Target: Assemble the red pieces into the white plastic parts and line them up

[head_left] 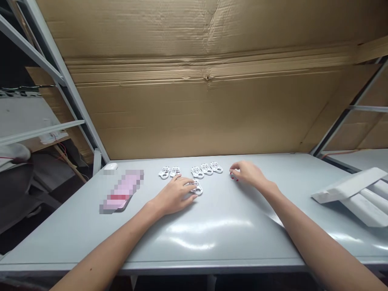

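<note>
Five flat white perforated pieces, possibly plastic, lie in a loose row on the grey table (224,238) at the far side. The nearest of them are the white piece (197,172) and its neighbour (207,169). My left hand (175,196) is on a sixth white piece (198,188), which sits in front of the row. Its fingers reach over this piece and the thumb is beside it. My right hand (246,173) hovers to the right of the row, with fingers curled and nothing visible in them.
A pixelated pink flat object (121,190) and a white computer mouse (110,166) lie left of the pieces. A white angular stack (353,194) rests at the right end. Corrugated cardboard (194,97) stands behind the table, between grey metal shelf uprights.
</note>
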Demonstrator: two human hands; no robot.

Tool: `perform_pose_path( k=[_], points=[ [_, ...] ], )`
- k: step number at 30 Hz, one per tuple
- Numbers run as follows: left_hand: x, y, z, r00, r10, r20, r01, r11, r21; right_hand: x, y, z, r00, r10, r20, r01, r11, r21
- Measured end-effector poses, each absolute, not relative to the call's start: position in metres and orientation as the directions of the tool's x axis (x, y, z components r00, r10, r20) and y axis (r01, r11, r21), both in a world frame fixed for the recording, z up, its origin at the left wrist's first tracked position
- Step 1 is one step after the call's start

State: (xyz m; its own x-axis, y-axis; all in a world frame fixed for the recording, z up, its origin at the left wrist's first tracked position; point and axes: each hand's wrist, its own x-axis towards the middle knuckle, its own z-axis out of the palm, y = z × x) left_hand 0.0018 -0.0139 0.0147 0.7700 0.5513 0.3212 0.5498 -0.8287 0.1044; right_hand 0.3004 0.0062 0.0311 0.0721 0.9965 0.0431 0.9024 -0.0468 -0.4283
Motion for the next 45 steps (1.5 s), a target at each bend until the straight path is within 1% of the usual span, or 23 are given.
perform_pose_path(
  k=[2,8,12,14,15,16,18,20,22,23,25,29,31,34,37,41,43,45],
  points=[
    [0.002,-0.014,0.016,0.769,0.557,0.314,0.555,-0.825,0.105,0.3,0.005,0.031,0.08,0.996,0.024,0.908,-0.063,-0.415],
    [0.003,-0.015,0.017,0.769,0.56,0.308,0.559,-0.823,0.1,0.304,0.009,0.028,0.06,0.998,0.034,0.888,-0.038,-0.458],
    [0.002,-0.014,0.016,0.773,0.555,0.308,0.553,-0.827,0.101,0.306,0.011,0.026,0.064,0.995,0.078,0.879,-0.019,-0.477],
    [0.001,-0.014,0.015,0.773,0.553,0.31,0.553,-0.827,0.098,0.304,0.01,0.028,0.078,0.992,0.1,0.853,-0.015,-0.522],
    [0.001,-0.014,0.015,0.771,0.555,0.312,0.555,-0.826,0.095,0.301,0.01,0.029,0.082,0.991,0.102,0.824,-0.01,-0.567],
    [0.001,-0.014,0.015,0.768,0.557,0.316,0.559,-0.824,0.094,0.297,0.009,0.031,0.077,0.992,0.101,0.777,0.004,-0.63],
    [0.001,-0.014,0.016,0.757,0.565,0.327,0.568,-0.817,0.096,0.286,0.007,0.033,0.031,0.995,0.092,0.62,0.053,-0.782],
    [0.001,-0.014,0.015,0.751,0.568,0.337,0.572,-0.814,0.097,0.271,0.004,0.032,-0.056,0.995,0.083,0.392,0.099,-0.914],
    [0.0,-0.013,0.014,0.754,0.566,0.333,0.573,-0.815,0.087,0.257,0.0,0.029,-0.154,0.987,0.052,0.172,0.078,-0.982],
    [0.0,-0.012,0.013,0.759,0.564,0.326,0.572,-0.816,0.078,0.251,-0.002,0.026,-0.177,0.984,0.025,0.085,0.041,-0.996],
    [-0.001,-0.011,0.012,0.771,0.559,0.304,0.568,-0.82,0.068,0.242,-0.005,0.021,-0.202,0.978,-0.046,-0.036,-0.055,-0.998],
    [-0.002,-0.011,0.011,0.783,0.566,0.258,0.565,-0.821,0.088,0.24,-0.003,0.013,-0.18,0.963,-0.202,-0.165,-0.232,-0.959],
    [-0.002,-0.011,0.011,0.78,0.569,0.26,0.566,-0.819,0.096,0.243,0.0,0.013,-0.155,0.96,-0.233,-0.221,-0.263,-0.939],
    [0.0,-0.01,0.011,0.769,0.571,0.287,0.571,-0.816,0.092,0.249,0.004,0.016,-0.115,0.968,-0.225,-0.297,-0.249,-0.922],
    [0.001,-0.009,0.01,0.736,0.601,0.311,0.613,-0.787,0.071,0.253,0.004,0.019,-0.123,0.975,-0.184,-0.325,-0.214,-0.921],
    [0.0,-0.005,0.005,0.672,0.654,0.348,0.686,-0.727,0.04,0.251,-0.002,0.022,-0.144,0.979,-0.145,-0.261,-0.178,-0.949],
    [0.0,-0.003,0.002,0.646,0.671,0.364,0.703,-0.709,0.061,0.246,-0.005,0.022,-0.151,0.978,-0.141,-0.203,-0.171,-0.964],
    [0.001,-0.002,0.0,0.638,0.677,0.367,0.691,-0.714,0.117,0.241,-0.008,0.022,-0.167,0.98,-0.106,-0.106,-0.125,-0.986]
  ],
)
